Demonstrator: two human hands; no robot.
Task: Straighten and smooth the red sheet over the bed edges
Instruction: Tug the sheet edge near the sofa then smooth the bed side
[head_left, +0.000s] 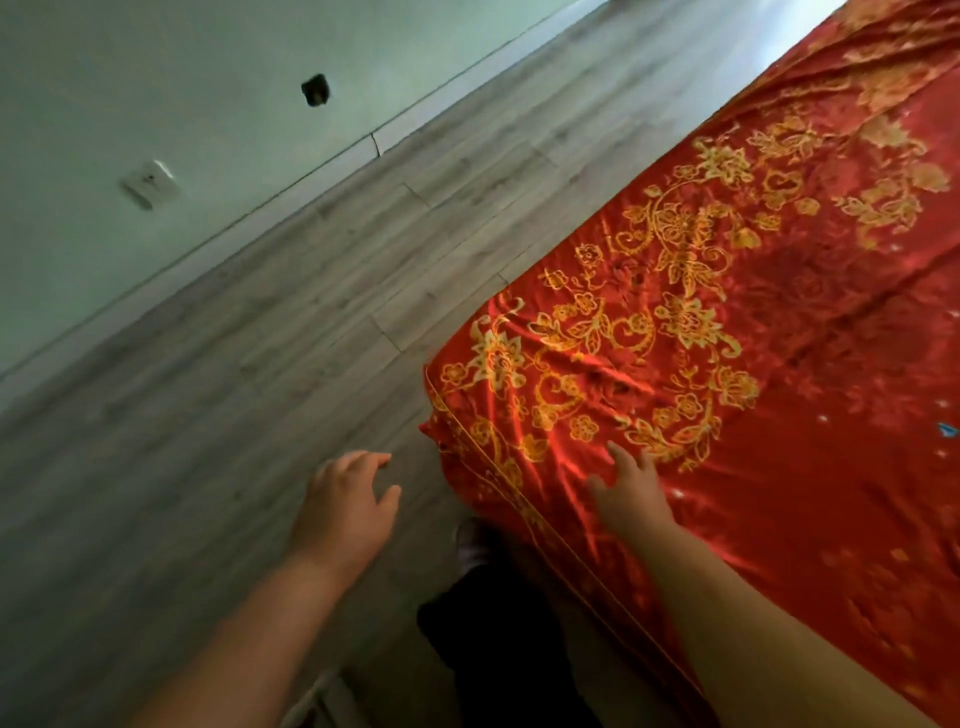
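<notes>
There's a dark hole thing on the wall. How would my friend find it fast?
Start at the pale green wall above the grey wood floor. Two marks sit on that wall: a light switch plate lower left, and the dark hole up to its right. The hole is the black one; the plate is pale.

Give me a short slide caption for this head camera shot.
Right hand flat on the red sheet near the bed corner, left hand open above the wood floor.

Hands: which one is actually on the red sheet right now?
The right hand: it lies flat, fingers spread, on the red sheet near the bed corner. The left hand is off the bed, open over the wood floor, touching no fabric.
</notes>
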